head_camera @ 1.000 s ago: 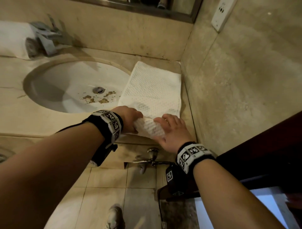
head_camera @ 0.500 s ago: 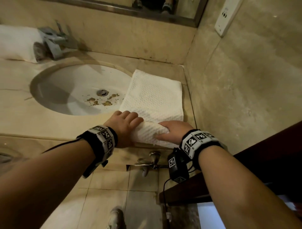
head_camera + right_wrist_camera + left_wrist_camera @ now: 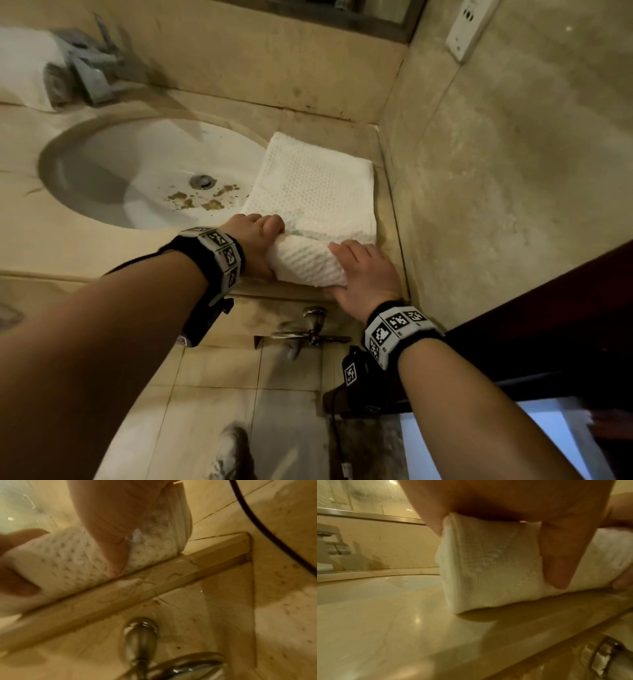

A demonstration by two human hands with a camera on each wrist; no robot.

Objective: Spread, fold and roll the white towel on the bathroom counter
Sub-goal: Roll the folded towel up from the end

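Observation:
The white waffle-weave towel (image 3: pixel 315 192) lies folded on the beige counter (image 3: pixel 68 246), between the sink and the right wall. Its near end is wound into a thick roll (image 3: pixel 305 263) at the counter's front edge. My left hand (image 3: pixel 257 240) grips the roll's left end, fingers curled over the top. My right hand (image 3: pixel 359 270) holds the right end, fingers on top and thumb against the near side. In the left wrist view the thumb (image 3: pixel 559 561) presses the roll (image 3: pixel 488 568). The right wrist view shows the roll (image 3: pixel 68 563) at the counter's lip (image 3: pixel 137 582).
An oval white sink (image 3: pixel 102 164) with brown debris by its drain lies left of the towel. A faucet (image 3: pixel 89 75) and another rolled white towel (image 3: pixel 20 68) stand at the back left. The side wall (image 3: pixel 513 171) is close on the right. A metal tap (image 3: pixel 311 329) sticks out below the counter.
The roll has grown thicker and the flat part of the towel is shorter. Both hands shifted their hold on the roll, the right hand lying flatter over its right end.

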